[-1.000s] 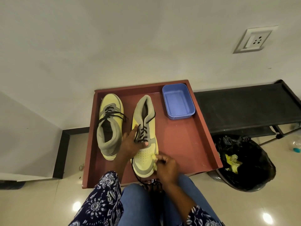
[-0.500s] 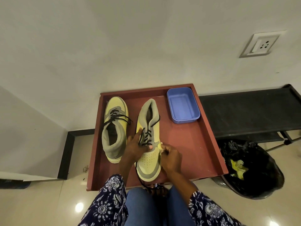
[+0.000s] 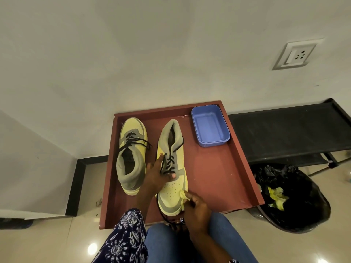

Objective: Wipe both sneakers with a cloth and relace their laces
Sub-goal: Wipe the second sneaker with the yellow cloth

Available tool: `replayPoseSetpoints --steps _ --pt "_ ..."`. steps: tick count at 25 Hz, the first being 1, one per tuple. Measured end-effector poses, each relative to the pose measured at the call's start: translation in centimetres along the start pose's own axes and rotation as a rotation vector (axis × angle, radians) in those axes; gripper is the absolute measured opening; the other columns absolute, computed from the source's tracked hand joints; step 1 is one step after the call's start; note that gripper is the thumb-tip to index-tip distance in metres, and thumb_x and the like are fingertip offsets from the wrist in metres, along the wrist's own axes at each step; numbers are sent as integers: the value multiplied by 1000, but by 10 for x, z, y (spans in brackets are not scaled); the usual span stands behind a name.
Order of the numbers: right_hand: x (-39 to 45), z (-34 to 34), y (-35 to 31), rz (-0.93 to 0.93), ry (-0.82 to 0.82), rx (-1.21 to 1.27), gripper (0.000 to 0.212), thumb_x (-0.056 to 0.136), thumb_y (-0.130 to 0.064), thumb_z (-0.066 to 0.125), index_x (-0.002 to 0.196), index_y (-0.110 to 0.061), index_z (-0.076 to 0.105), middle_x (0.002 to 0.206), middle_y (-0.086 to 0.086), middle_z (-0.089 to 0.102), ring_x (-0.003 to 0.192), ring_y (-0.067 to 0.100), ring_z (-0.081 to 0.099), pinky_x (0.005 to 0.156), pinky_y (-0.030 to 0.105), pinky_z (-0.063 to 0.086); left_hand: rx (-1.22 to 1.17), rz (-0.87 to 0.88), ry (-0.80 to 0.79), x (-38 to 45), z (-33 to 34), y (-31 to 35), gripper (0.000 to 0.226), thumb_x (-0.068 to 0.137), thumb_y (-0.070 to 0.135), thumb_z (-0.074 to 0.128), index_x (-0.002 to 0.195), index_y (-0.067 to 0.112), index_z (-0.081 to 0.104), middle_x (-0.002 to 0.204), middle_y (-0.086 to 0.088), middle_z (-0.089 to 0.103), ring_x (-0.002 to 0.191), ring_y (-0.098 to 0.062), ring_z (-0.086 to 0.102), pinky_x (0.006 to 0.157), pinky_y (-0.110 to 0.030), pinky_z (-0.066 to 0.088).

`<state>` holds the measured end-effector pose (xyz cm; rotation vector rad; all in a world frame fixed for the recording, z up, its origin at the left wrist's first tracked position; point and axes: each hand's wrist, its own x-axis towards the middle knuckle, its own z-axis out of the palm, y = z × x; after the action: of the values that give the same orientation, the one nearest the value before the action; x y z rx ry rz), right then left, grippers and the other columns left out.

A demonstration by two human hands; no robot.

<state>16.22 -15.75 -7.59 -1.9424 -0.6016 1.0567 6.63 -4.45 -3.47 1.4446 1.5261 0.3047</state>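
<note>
Sneakers, 2 of them, are lying on a red tray. Left hand is pressing flat, fingers spread, on the right sneaker; right hand is pinching a yellow cloth against its toe. The left sneaker is lying beside.

Left hand steadies sneaker; right hand presses cloth against its toe.

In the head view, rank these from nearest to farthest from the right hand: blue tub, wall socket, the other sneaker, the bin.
From the right hand, which holds a yellow cloth at the near sneaker's toe:
1. Other sneaker, on the tray's left side.
2. Blue tub, at the tray's far right corner; the black-lined bin, on the floor to the right, is too close to call.
3. Wall socket, high on the wall.
</note>
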Motion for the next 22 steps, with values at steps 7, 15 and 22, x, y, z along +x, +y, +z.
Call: replayPoseSetpoints --steps 7,15,22 --pt "52 -8 -33 -34 -70 -59 26 81 0 60 99 -14 72 91 0 72 83 13 62 80 28 51 5 15 -5 1 -1 -1 86 80 26 70 147 26 16 130 -9 32 126 -25 36 101 -29 31" --pt "99 2 -76 -39 -138 -21 33 78 6 56 70 -26 57 81 0 64 78 15 57 74 32 51 -12 17 -11 0 0 0 86 81 25 70 147 27 15 124 -5 30 126 -22 36 93 -22 30" --pt "87 -4 -58 -171 -182 -113 26 82 7 54 95 -10 68 98 -1 67 92 11 59 89 25 48 -8 2 -6 2 0 1 86 81 26 70 147 26 15 122 -4 29 126 -22 35 98 -23 29"
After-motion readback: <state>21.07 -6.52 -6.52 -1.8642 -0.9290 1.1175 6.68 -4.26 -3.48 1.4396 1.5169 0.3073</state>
